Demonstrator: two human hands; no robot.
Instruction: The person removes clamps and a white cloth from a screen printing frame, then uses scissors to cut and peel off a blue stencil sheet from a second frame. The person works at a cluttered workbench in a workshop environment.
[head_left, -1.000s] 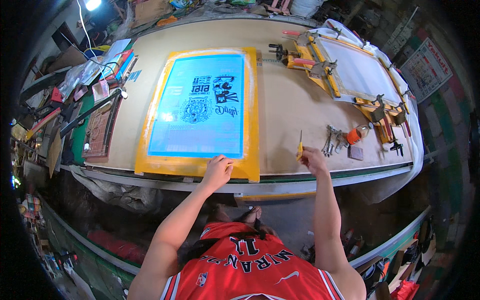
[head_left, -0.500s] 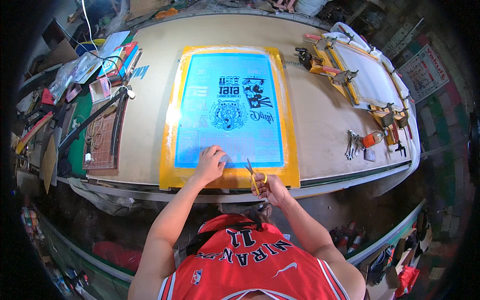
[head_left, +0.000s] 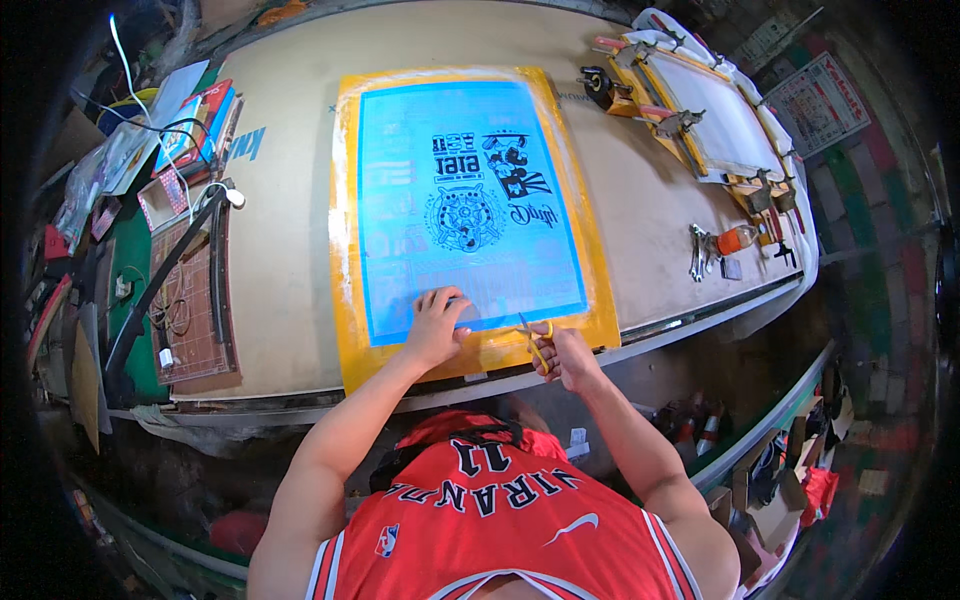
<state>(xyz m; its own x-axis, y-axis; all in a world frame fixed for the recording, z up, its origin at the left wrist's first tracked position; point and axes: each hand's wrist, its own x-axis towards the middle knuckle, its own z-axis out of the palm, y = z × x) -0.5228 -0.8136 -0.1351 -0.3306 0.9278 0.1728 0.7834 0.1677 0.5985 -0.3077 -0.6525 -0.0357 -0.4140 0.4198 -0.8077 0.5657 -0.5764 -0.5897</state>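
Observation:
Before me lies a screen-printing frame (head_left: 350,365), bordered with yellow tape around blue mesh (head_left: 400,250) that bears dark lettering and drawings. My left hand (head_left: 436,325) rests at its near edge, fingers curled down and close together. A faint greyish, see-through patch shows beside the thumb; whether the fingers pinch it I cannot tell. Just right of there, my right hand (head_left: 572,362) grips yellow-handled scissors (head_left: 543,352) over the near border. The narrow blades point up and away, to the left.
Clamped wooden frames (head_left: 700,110) stand at the table's far right. Nearer are a bottle of orange liquid (head_left: 737,239) and several metal wrenches (head_left: 698,255). Boxes (head_left: 205,120), cables and a brown gridded board (head_left: 195,330) crowd the left side. The table's front edge (head_left: 480,385) runs close to my body.
The whole view has shifted and turned slightly. Both hands remain near the frame's near edge, the left with curled fingers and the right still holding the scissors.

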